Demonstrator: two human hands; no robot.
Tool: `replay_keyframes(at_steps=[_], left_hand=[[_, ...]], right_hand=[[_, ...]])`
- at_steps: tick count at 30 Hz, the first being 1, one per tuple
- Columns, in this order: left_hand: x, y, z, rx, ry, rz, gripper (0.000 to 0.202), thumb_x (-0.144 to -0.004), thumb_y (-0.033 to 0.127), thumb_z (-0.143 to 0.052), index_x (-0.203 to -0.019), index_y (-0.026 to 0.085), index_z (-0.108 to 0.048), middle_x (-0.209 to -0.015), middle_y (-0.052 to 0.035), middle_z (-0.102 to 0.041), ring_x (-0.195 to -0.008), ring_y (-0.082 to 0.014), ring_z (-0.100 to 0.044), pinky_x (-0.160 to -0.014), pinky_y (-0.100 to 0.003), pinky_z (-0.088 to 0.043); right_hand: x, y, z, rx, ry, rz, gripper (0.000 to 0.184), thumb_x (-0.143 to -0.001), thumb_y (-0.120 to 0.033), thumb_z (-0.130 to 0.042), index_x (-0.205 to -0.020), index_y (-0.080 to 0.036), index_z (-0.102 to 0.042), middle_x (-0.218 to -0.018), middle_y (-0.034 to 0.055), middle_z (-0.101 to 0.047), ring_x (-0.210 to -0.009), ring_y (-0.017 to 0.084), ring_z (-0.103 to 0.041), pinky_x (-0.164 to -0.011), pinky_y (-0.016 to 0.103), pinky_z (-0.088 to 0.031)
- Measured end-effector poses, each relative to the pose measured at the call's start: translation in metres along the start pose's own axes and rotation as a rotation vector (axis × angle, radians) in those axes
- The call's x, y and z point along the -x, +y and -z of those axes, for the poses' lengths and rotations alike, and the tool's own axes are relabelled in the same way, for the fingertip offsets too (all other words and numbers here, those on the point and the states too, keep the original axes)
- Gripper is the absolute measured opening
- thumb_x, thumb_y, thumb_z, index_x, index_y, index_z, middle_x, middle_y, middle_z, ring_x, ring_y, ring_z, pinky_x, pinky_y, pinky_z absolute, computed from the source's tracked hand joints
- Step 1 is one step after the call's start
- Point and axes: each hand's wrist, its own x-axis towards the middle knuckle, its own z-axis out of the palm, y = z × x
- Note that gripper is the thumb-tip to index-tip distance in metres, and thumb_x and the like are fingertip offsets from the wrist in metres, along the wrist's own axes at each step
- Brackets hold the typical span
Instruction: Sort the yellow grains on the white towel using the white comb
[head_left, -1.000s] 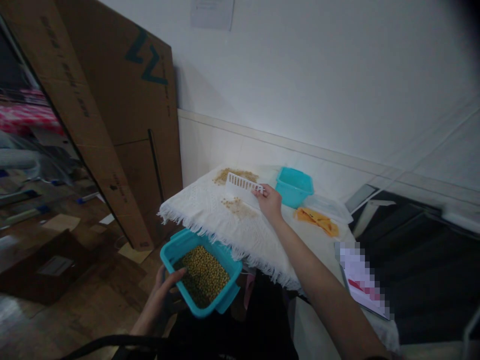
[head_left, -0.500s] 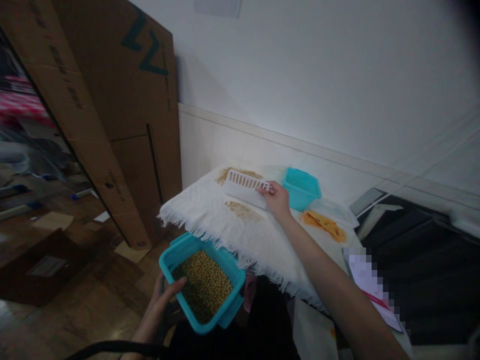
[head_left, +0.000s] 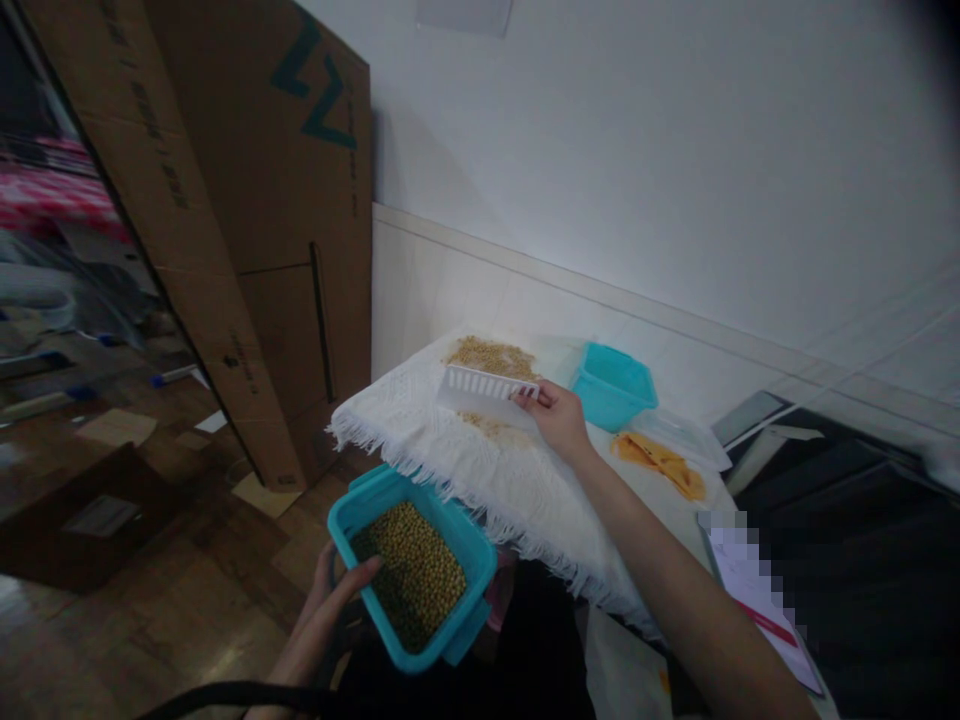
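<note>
My left hand grips the left wall of a turquoise plastic tub, thumb over the rim. Yellow soybeans lie inside it, just below the table's fringed edge. My right hand pinches the right end of a white slotted plastic divider, which stands on edge on the white tablecloth. Beyond the divider a heap of soybeans is spread on the cloth. A smaller scatter of beans lies on its near side.
A second turquoise tub stands by the wall, with a clear lid and a crumpled orange cloth near it. A clipboard lies at the right edge. A tall cardboard box rises on the left.
My right hand has brought the divider a little nearer over the cloth, so more of the far bean heap shows. My left hand still holds the tub; the whole view has shifted slightly.
</note>
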Motion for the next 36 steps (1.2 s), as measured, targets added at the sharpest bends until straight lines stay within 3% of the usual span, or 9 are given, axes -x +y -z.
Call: replay_keyframes(at_steps=[10,15,22,28,36], left_hand=[[0.002,0.006,-0.003,-0.02,0.041,0.033,0.089,-0.077,0.04,-0.086,-0.151,0.039,-0.038,-0.123,-0.013,-0.073,-0.091,-0.0337,-0.08,-0.079,-0.051,-0.066],[0.0,0.003,-0.002,-0.014,0.038,0.034,0.087,-0.076,0.037,-0.085,-0.15,0.041,-0.039,-0.129,-0.0122,-0.07,-0.09,-0.0325,-0.08,-0.08,-0.051,-0.065],[0.001,-0.003,-0.008,-0.093,0.014,0.012,0.082,-0.076,0.039,-0.086,-0.147,0.039,-0.043,-0.131,-0.0118,-0.07,-0.095,-0.0332,-0.079,-0.076,-0.046,-0.066],[0.001,-0.006,-0.012,-0.121,-0.023,-0.038,0.074,-0.077,0.037,-0.084,-0.142,0.038,-0.05,-0.133,-0.0103,-0.071,-0.1,-0.0338,-0.079,-0.077,-0.044,-0.066],[0.006,-0.001,-0.015,-0.112,-0.03,-0.053,0.071,-0.078,0.041,-0.083,-0.141,0.035,-0.051,-0.133,-0.0124,-0.07,-0.099,-0.0353,-0.079,-0.08,-0.049,-0.066]], right_hand=[[0.023,-0.017,0.004,0.067,0.023,0.035,0.033,-0.074,-0.053,-0.078,-0.082,-0.021,-0.076,-0.078,0.003,-0.077,-0.074,0.023,-0.071,-0.067,0.031,-0.054],[0.022,-0.013,-0.005,0.093,0.134,0.058,0.032,-0.078,-0.052,-0.072,-0.082,-0.02,-0.073,-0.076,0.0018,-0.075,-0.074,0.022,-0.069,-0.067,0.03,-0.051],[0.033,-0.008,-0.023,0.2,0.146,0.121,0.023,-0.088,-0.044,-0.067,-0.088,-0.022,-0.075,-0.075,-0.0011,-0.073,-0.072,0.019,-0.067,-0.07,0.028,-0.05],[0.033,-0.006,-0.018,0.205,0.194,0.142,0.021,-0.091,-0.041,-0.065,-0.091,-0.023,-0.076,-0.079,-0.0009,-0.074,-0.074,0.02,-0.068,-0.073,0.028,-0.052],[0.037,-0.002,-0.015,0.23,0.138,0.155,0.019,-0.089,-0.039,-0.066,-0.087,-0.024,-0.076,-0.076,-0.0017,-0.074,-0.071,0.019,-0.067,-0.072,0.026,-0.051]])
